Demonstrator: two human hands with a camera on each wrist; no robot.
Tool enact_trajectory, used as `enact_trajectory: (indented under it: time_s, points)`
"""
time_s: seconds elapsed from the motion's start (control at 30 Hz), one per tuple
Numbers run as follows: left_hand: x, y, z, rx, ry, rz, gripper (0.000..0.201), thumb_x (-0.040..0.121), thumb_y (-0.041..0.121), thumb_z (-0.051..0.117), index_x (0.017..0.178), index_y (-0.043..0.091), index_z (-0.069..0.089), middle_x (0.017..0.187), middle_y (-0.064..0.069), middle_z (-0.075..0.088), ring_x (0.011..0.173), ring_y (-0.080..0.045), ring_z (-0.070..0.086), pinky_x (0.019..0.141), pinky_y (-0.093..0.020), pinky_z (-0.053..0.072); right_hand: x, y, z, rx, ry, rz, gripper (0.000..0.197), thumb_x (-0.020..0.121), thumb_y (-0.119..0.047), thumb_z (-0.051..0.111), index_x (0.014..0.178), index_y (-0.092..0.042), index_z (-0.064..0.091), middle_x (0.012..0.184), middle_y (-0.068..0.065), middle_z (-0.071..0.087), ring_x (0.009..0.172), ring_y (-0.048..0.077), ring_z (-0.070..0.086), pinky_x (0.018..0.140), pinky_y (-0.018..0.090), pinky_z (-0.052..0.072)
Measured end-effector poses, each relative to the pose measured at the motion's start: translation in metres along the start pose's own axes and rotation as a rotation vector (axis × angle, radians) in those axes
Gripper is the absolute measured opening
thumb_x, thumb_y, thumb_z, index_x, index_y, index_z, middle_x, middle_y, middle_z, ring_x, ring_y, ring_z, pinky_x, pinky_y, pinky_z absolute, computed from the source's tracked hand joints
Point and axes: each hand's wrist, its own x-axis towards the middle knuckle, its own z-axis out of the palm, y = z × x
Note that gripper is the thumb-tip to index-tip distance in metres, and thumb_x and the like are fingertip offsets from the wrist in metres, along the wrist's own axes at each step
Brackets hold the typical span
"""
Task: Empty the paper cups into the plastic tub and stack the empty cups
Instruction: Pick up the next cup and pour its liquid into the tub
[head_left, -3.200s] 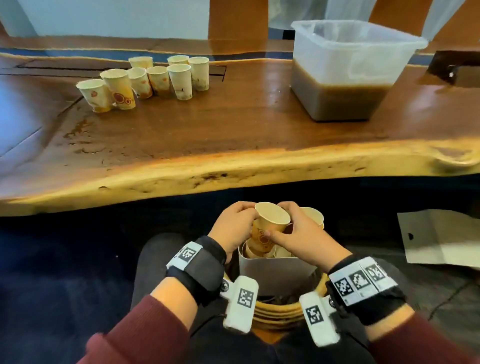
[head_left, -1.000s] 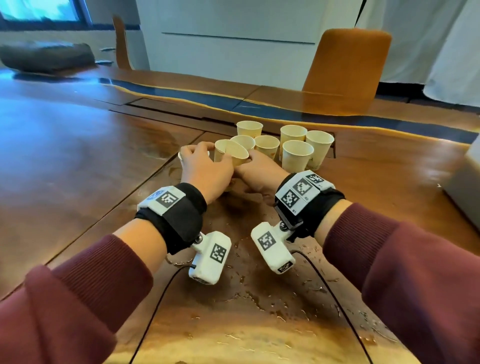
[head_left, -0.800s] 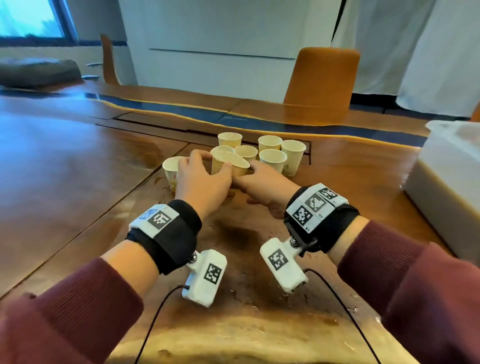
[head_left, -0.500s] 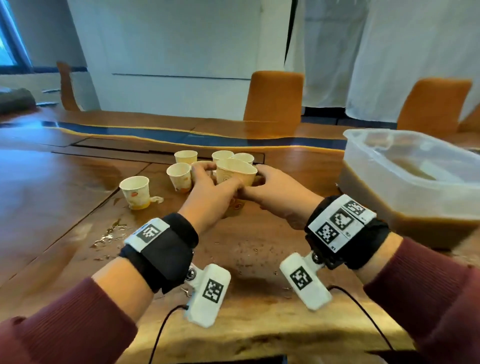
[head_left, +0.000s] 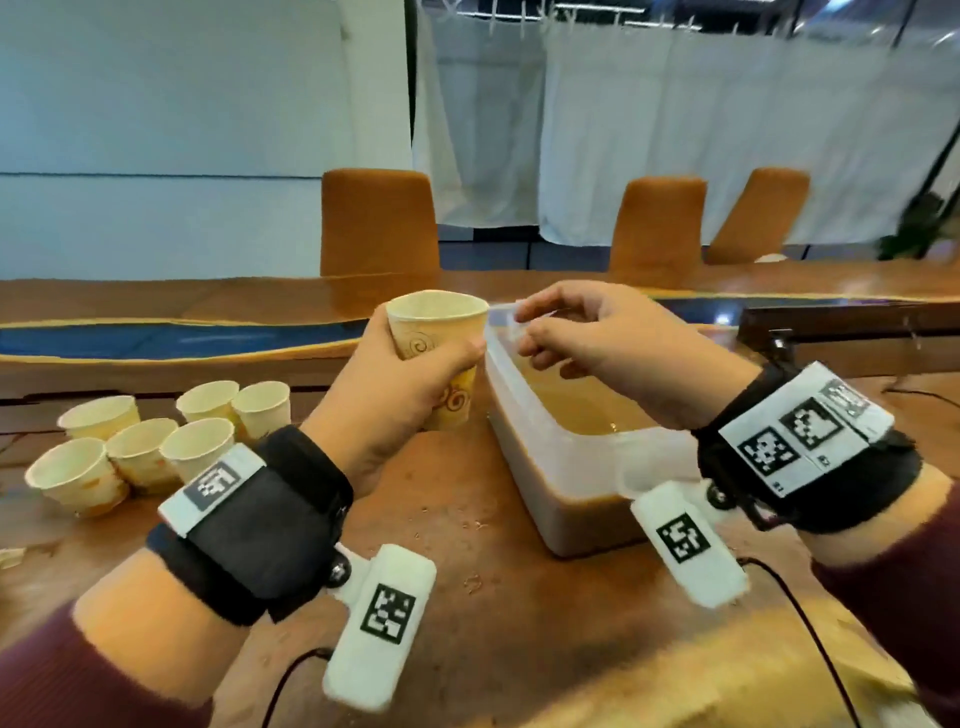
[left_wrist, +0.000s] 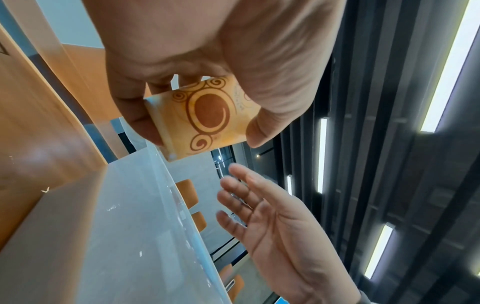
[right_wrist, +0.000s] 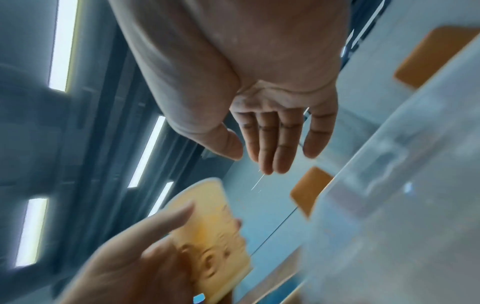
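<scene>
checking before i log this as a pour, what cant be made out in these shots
- Held cup: head view sees no inside, so contents unknown; left hand covers its lower wall.
- Plastic tub: right hand and wrist gear hide part of it.
- Right wrist view: cup blurred.
- Table cups: contents too small.

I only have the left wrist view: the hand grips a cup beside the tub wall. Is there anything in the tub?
Observer: Yes. The head view shows brown liquid part-way up the tub.
Operator: How many more cups stand on the table?
Observer: Six cups, clustered left of the left hand.
Operator: Is the held cup tipped yet?
Observer: No. The cup is near upright, just left of the tub's rim and not over it.
</scene>
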Motion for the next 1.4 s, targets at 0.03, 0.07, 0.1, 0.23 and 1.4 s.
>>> enact_trajectory:
  time_s: [0.03,0.07,0.1,0.23,1.4]
  points:
    - [0.007,0.002,0.006,0.019,-0.016,0.005,0.050,0.085,0.037,0.079,0.125,0.043,0.050,0.116,0.011,0.066,0.104,-0.008,0.065,0.079,-0.028,0.057,0.004,0.010,-0.015,-0.053,0.068,0.004,0.013,0.102,-0.023,0.062,0.111,-0.023,0.071,0.100,0.003,0.078,0.088,0.018,0.072,0.079,0.030,0.055]
    - [0.018,0.008,0.015,0.038,-0.042,0.005,0.049,0.084,0.036,0.079,0.123,0.044,0.050,0.115,0.012,0.066,0.103,-0.006,0.065,0.079,-0.027,0.057,0.011,0.019,-0.035,-0.127,0.130,0.016,0.011,0.102,-0.026,0.062,0.108,-0.025,0.071,0.099,0.001,0.077,0.090,0.018,0.070,0.079,0.028,0.055]
    - [0.025,0.013,0.021,0.057,-0.062,0.002,0.050,0.084,0.034,0.080,0.123,0.043,0.050,0.114,0.012,0.067,0.101,-0.005,0.066,0.079,-0.026,0.057,0.014,0.028,-0.052,-0.212,0.173,0.041,0.010,0.102,-0.030,0.062,0.107,-0.027,0.070,0.099,-0.003,0.074,0.093,0.017,0.068,0.080,0.026,0.053]
    - [0.048,0.036,0.037,0.136,-0.104,0.011,0.052,0.083,0.030,0.082,0.124,0.039,0.051,0.113,0.014,0.066,0.098,0.004,0.064,0.081,-0.020,0.055,0.008,0.076,-0.086,-0.644,0.158,0.327,0.037,0.100,-0.052,0.056,0.133,-0.035,0.055,0.132,-0.010,0.051,0.134,0.021,0.041,0.109,0.045,0.040]
    - [0.101,0.061,0.064,0.768,-0.217,0.032,0.051,0.080,0.045,0.076,0.113,0.053,0.039,0.114,0.026,0.047,0.109,-0.006,0.043,0.091,-0.031,0.048,0.009,0.094,-0.078,-0.824,-0.032,0.736,0.098,0.100,-0.060,0.042,0.163,-0.021,-0.022,0.172,0.007,0.002,0.151,0.027,0.020,0.112,0.041,0.044]
